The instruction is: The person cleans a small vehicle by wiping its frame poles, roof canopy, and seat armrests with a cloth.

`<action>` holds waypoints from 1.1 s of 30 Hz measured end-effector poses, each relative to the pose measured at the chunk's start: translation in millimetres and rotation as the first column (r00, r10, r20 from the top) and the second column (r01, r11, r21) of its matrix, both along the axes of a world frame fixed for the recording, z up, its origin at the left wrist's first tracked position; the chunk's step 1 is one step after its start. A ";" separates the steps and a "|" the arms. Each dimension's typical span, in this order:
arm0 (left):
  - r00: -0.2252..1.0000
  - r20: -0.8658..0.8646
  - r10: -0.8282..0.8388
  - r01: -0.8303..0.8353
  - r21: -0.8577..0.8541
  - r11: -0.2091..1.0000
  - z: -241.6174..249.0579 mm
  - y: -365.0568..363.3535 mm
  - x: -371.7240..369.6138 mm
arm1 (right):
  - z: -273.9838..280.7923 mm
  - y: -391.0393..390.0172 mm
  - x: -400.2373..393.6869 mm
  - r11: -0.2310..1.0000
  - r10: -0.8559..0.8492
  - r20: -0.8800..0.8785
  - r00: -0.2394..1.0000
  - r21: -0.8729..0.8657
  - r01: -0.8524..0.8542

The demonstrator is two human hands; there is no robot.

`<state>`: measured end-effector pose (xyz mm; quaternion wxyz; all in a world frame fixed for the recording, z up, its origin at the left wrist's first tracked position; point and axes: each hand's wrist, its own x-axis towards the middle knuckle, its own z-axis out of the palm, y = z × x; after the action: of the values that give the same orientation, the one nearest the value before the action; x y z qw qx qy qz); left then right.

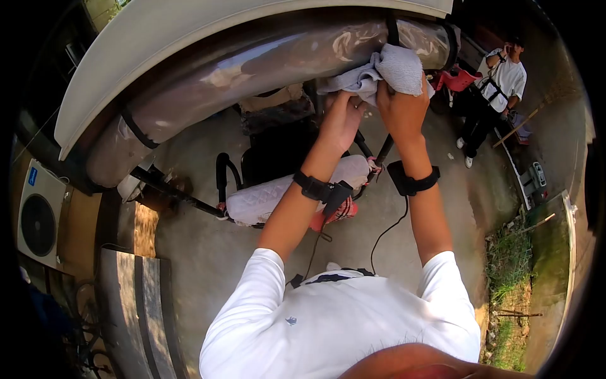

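A grey cloth (400, 68) is bunched against the right part of a long roll (252, 79) wrapped in clear plastic, under a pale curved canopy. My right hand (401, 110) grips the cloth from below, its fingers partly covered by it. Just to the left, my left hand (344, 119) is raised to the cloth's lower edge, its fingertips hidden behind the fabric. Dark straps (136, 129) run round the roll. Both of my wrists wear black bands with cables.
Below the roll is a black-framed seat with a quilted white padded bar (271, 197). A person (505, 79) stands at the upper right near a red object (456, 79). An air-conditioner unit (39, 211) is at the left, above a ramp-like board (136, 309).
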<state>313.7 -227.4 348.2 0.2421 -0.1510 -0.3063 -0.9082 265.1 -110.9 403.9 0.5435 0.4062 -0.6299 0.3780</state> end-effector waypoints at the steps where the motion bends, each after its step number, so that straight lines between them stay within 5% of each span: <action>1: 1.000 -0.015 -0.003 0.003 0.031 1.000 -2.3 0.2 -1.9 | 4.0 1.3 2.8 0.999 0.031 0.019 0.999 -0.028 -0.030; 10: 0.978 -0.036 0.207 -0.196 0.196 0.961 0.7 -38.1 43.1 | 32.1 -49.8 36.1 0.992 -0.118 -0.082 0.990 0.026 0.121; 12: 0.971 -0.044 0.235 -0.233 0.051 0.971 -4.8 -50.6 57.9 | 34.1 -65.1 44.3 0.998 -0.051 -0.098 0.994 0.026 0.054; 16: 0.929 0.003 0.370 -0.369 0.057 0.928 4.4 -61.2 94.8 | 36.0 -100.5 78.9 0.991 0.124 -0.127 0.984 0.069 -0.116; 23: 0.826 -0.143 0.546 -0.494 0.284 0.822 7.2 -101.3 176.2 | 33.7 -150.6 143.0 0.814 0.540 0.015 0.841 0.243 -0.527; 26: 0.721 -0.187 0.668 -0.616 0.270 0.740 12.5 -109.0 208.2 | 21.2 -168.3 163.8 0.755 0.603 0.072 0.795 0.271 -0.597; 31: 0.709 -0.185 0.680 -0.649 0.205 0.732 -0.1 -123.7 214.8 | 9.7 -158.1 167.3 0.634 0.605 0.276 0.747 0.400 -0.662; 33: 0.663 0.003 0.748 -0.744 0.114 0.659 -0.9 -116.2 205.7 | 2.9 -149.2 161.1 0.612 0.618 0.280 0.735 0.417 -0.673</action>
<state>519.4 -343.7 347.2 0.6072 -0.0193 -0.2875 -0.7405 426.3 -260.1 406.7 0.2136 0.7084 -0.5437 0.3962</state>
